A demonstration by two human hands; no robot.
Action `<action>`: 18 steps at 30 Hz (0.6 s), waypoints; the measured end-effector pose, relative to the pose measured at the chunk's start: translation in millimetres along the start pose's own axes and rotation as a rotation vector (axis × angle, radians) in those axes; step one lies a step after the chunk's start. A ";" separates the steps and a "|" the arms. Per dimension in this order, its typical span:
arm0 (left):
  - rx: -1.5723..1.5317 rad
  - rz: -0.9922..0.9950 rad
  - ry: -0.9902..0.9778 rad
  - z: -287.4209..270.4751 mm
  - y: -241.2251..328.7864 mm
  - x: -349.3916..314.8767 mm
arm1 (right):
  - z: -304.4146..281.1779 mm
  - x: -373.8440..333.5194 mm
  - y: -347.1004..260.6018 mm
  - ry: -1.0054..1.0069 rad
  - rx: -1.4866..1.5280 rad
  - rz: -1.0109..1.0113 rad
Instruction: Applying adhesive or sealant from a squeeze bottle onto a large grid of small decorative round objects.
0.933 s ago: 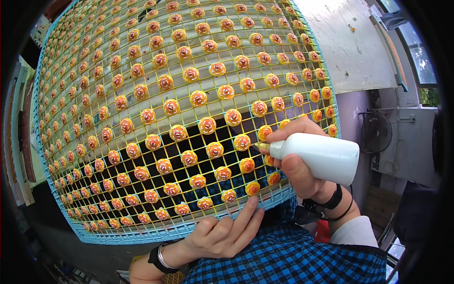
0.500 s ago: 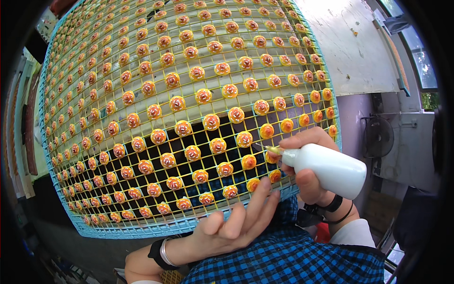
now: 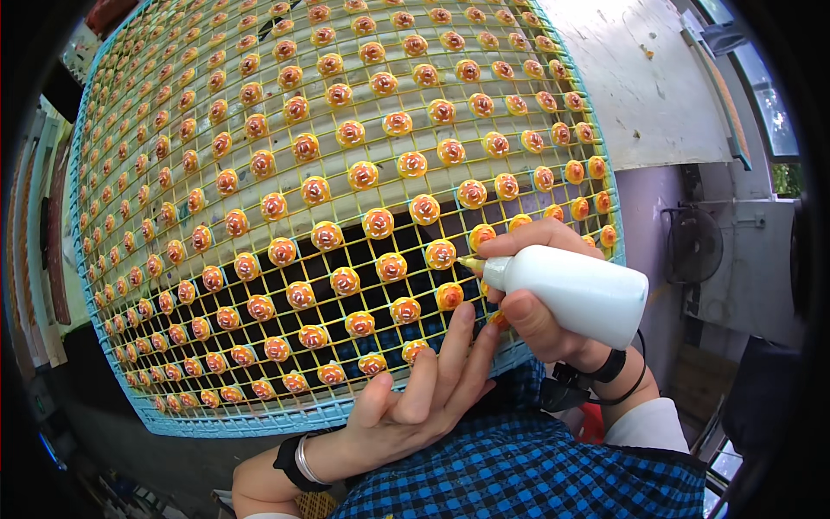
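My right hand [image 3: 546, 336] is closed around a white squeeze bottle [image 3: 577, 292], which is tilted with its narrow yellowish tip to the left. That tip is at the right edge of a small orange-and-yellow rosette [image 3: 441, 253]; whether it touches, I cannot tell. The rosette sits on a yellow wire grid rack [image 3: 421, 232] with many others in rows. White strokes mark most rosettes, while an orange rosette [image 3: 450, 296] near my hands shows none. My left hand [image 3: 425, 394] holds nothing, its fingers stretched and apart over the rack's near edge, fingertips just below that orange rosette.
Light blue binding [image 3: 259, 424] wraps the rack's rim. A pale board [image 3: 640, 95] lies beyond it at the far right, and a fan [image 3: 694, 245] stands on the right side. Directly below my arms is a blue-and-black checked apron [image 3: 519, 458].
My right hand has brought the bottle left and slightly up, its tip closer to the rosette. My left hand has shifted a little up and left. The rack's pattern sits slightly shifted in view.
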State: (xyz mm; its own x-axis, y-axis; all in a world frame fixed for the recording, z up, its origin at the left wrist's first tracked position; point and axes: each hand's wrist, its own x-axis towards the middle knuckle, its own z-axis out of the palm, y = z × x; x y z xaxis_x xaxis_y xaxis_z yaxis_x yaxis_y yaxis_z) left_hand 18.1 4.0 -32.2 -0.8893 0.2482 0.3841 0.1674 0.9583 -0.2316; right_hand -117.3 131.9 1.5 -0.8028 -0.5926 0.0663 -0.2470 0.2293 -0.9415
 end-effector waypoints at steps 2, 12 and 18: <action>0.025 -0.008 -0.002 0.3 0.1 -0.7 | -0.3 0.1 -0.5 -0.005 -0.019 -0.005; -0.052 0.021 0.000 0.1 -2.7 2.2 | -3.2 -0.4 -0.2 -0.015 -0.005 0.019; -0.059 0.012 -0.019 -2.3 -3.5 1.5 | -5.4 -9.0 0.9 0.033 0.087 0.012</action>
State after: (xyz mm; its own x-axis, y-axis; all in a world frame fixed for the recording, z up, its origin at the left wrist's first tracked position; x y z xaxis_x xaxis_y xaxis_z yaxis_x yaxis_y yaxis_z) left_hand 17.2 1.3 -28.8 -0.8951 0.2572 0.3642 0.2022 0.9622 -0.1825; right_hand -113.3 141.6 1.9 -0.8233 -0.5639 0.0649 -0.1909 0.1674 -0.9672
